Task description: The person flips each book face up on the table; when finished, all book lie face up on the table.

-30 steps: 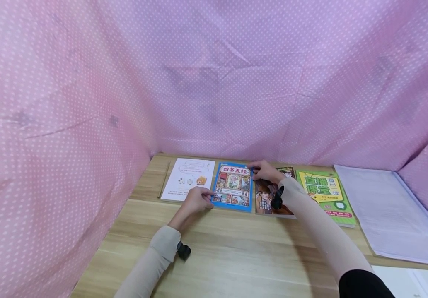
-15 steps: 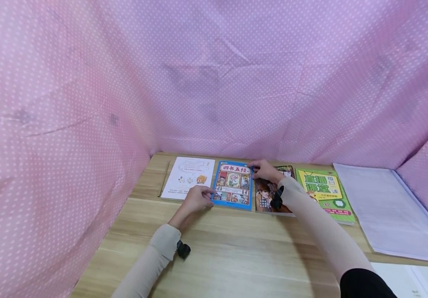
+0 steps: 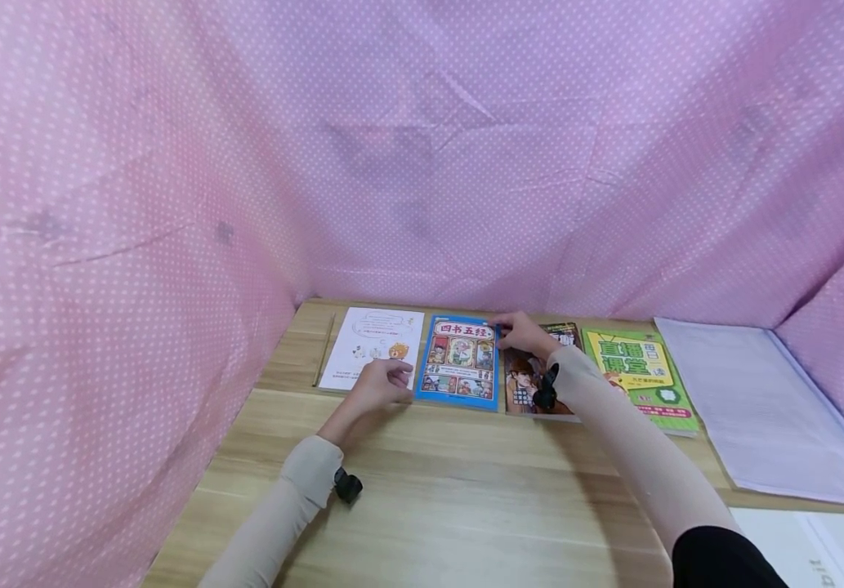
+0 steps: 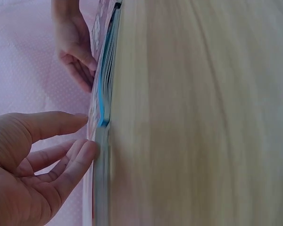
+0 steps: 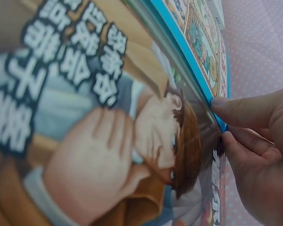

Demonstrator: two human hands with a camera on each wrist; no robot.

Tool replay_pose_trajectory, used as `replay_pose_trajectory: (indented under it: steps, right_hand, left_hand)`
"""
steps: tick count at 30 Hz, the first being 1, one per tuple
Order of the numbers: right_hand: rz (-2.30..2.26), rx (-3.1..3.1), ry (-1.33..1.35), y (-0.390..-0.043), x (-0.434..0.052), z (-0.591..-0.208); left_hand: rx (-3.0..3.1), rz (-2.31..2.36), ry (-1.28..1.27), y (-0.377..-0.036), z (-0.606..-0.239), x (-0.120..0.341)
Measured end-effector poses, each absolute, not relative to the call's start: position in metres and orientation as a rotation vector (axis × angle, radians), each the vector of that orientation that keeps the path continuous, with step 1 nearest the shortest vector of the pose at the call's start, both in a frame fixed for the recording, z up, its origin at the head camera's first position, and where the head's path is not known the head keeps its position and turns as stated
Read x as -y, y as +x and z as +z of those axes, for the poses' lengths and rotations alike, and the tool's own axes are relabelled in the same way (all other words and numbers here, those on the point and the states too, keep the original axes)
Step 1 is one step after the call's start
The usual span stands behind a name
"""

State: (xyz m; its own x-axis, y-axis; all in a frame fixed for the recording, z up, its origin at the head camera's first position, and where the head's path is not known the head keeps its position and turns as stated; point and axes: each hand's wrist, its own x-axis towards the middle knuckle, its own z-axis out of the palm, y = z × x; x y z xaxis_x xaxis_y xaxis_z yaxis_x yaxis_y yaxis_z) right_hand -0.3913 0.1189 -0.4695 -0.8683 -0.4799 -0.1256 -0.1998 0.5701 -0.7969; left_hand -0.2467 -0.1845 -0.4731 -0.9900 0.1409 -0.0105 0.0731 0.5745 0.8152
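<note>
A blue-bordered picture book lies flat among a row of books at the back of the table. My right hand is at its upper right corner; in the right wrist view the thumb and fingers pinch the blue edge. Left of it lies a white book with small cartoon animals. My left hand hovers by that book's lower right corner, holding nothing, thumb and fingers apart. Under my right wrist, partly hidden, is a brown comic-style book.
To the right lie a green and yellow book and a pale translucent sheet. An open white book or folder sits at the lower right. A thin stick lies at the far left. Pink dotted cloth hangs around the wooden table.
My left hand has come off the blue book's lower left corner and shifted slightly left. The right hand stays at the upper right corner. The view has tilted slightly.
</note>
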Motion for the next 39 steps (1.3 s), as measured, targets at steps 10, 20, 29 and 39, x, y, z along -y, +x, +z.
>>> replay_pose_trajectory:
  steps: [10,20,29,39]
  right_hand:
    - [-1.167,-2.533,-0.624,-0.396,-0.1,-0.453]
    - [-1.228,-2.471,-0.674,-0.398,-0.067,-0.438]
    - [-1.345,-2.334,-0.661,-0.394,-0.037,-0.436]
    - [-1.388,-2.289,-0.671,-0.385,-0.02,-0.447]
  left_hand:
    - [-2.835,1.336,0.2,-0.247,-0.462,0.225]
    - [-2.852,1.344,0.146,-0.251,-0.457,0.261]
    - [-2.783,1.234,0.141,-0.253,-0.456,0.29]
    - [-2.746,1.195,0.169,-0.254,-0.462,0.301]
